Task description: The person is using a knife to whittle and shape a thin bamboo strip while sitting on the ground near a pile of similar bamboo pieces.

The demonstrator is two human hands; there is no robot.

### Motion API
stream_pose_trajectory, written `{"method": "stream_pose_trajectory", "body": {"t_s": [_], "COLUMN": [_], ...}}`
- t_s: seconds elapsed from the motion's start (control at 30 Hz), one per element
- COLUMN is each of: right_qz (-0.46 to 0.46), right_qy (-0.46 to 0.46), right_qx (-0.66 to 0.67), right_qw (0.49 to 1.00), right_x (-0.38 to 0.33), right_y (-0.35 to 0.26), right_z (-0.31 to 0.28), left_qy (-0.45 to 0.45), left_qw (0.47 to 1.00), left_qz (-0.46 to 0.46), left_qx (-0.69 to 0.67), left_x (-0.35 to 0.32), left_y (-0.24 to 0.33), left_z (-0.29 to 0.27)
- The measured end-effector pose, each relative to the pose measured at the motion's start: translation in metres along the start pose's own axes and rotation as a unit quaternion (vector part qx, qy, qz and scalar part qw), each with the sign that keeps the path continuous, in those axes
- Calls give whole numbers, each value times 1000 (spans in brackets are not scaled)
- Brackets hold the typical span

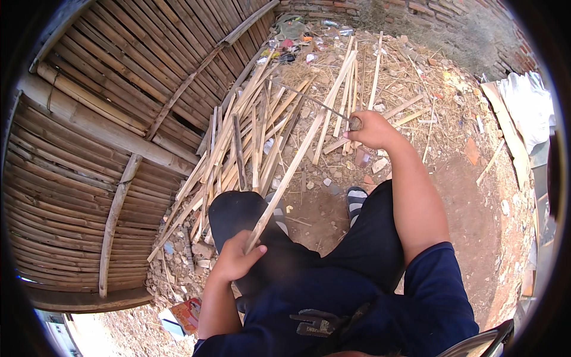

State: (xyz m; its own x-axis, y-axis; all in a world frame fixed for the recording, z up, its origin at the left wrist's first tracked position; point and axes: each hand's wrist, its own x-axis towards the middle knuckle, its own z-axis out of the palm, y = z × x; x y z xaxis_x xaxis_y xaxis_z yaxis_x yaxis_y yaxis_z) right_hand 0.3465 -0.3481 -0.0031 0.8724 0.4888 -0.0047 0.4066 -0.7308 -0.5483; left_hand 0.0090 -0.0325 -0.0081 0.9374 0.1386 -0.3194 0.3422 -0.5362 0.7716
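My left hand (239, 259) is closed around the near end of a long, pale bamboo strip (292, 168), close to my left thigh. The strip slants up and away to the right, toward the littered ground ahead. In my right hand (373, 130), held out over the ground beyond my right knee, is the handle of a long knife. Its thin, dark blade (297, 93) points to the left and crosses the strip partway along; I cannot tell whether the two touch. More split bamboo strips (257, 140) lie in a loose heap at the left.
A bamboo slat wall (148, 77) rises along the left. At the back stands a brick wall (410, 15). Rubble and scraps cover the soil (458, 196). White sheeting (526, 110) and a plank (505, 134) stand at the right. My sandaled foot (357, 202) shows below.
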Motion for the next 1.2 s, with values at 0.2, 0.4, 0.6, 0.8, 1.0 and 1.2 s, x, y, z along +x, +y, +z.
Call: {"method": "stream_pose_trajectory", "body": {"t_s": [0.2, 0.4, 0.6, 0.8, 1.0, 1.2], "right_qz": [-84, -177, -40, -28, -199, -158], "right_qy": [-132, -225, -125, -15, -151, -231], "right_qx": [-27, -66, 19, -3, -49, -45], "right_qw": [987, 956, 991, 999, 967, 959], "right_x": [-10, -20, 4, -4, -22, -14], "right_y": [-33, -73, -15, 3, -59, -65], "right_z": [6, 23, 4, 2, 30, 17], "left_qy": [5, 3, 3, -4, -19, -7], "left_qw": [999, 1000, 1000, 1000, 1000, 1000], "left_qz": [19, 5, -23, 15, -21, -16], "left_qx": [-41, -16, 6, 4, -12, -15], "left_x": [-1, -3, -2, 0, -2, -4], "left_y": [-2, -6, 1, -1, -2, -4], "left_z": [2, -1, -1, 0, -3, -1]}}
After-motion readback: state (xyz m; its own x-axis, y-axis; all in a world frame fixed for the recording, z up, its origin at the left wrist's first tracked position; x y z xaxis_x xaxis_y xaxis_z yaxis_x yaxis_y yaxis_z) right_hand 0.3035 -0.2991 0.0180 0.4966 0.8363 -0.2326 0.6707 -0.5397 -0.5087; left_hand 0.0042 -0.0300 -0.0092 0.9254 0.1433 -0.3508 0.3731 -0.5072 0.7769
